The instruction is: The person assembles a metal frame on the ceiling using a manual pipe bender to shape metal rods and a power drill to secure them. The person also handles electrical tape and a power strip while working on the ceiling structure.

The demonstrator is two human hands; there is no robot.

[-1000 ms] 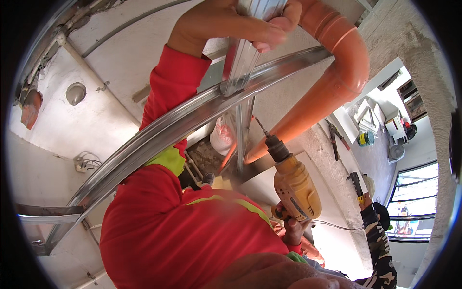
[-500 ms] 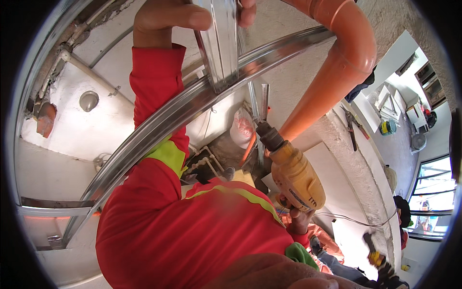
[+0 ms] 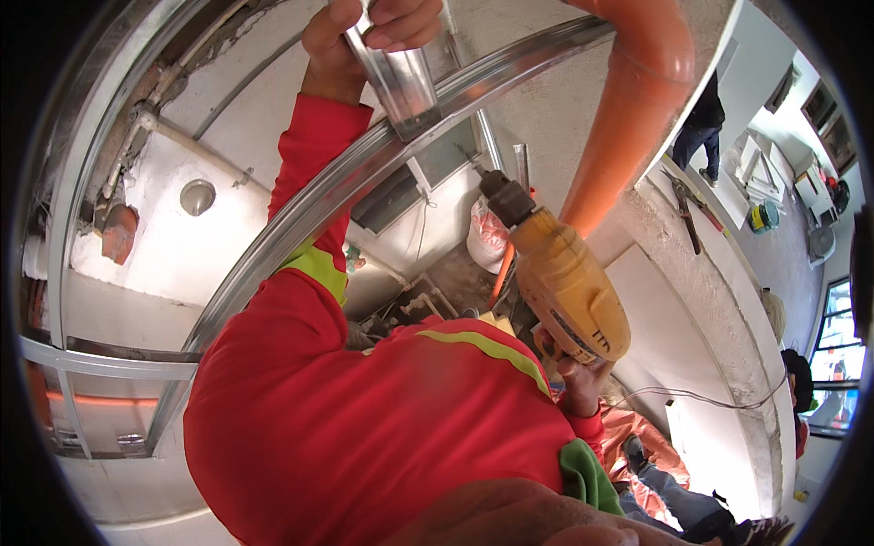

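A long metal track (image 3: 300,214), bent by the lens, crosses the upper middle of the view. Against it stands the lower end of a short metal stud (image 3: 401,91). The fingers of my left hand (image 3: 369,36) are wrapped around that stud, a little above the track. My right hand (image 3: 583,382) grips the handle of a worn yellow power drill (image 3: 574,287), partly hidden behind the drill's body. The drill's black chuck and thin bit point up toward the track, to the right of the stud. A visible gap separates the bit from both metal pieces.
A thick orange pipe (image 3: 605,136) runs down right of the drill. More metal framing (image 3: 109,357) is at left. Pliers-like tools (image 3: 683,209) lie on the right-hand ledge, and a person (image 3: 701,127) stands beyond. A cable (image 3: 701,400) trails rightward; a whitish sack (image 3: 487,237) is below.
The drill has moved up nearer the track, and its bit now shows. My left hand's fingers show more fully around the stud. The view has shifted, bringing a person in at right.
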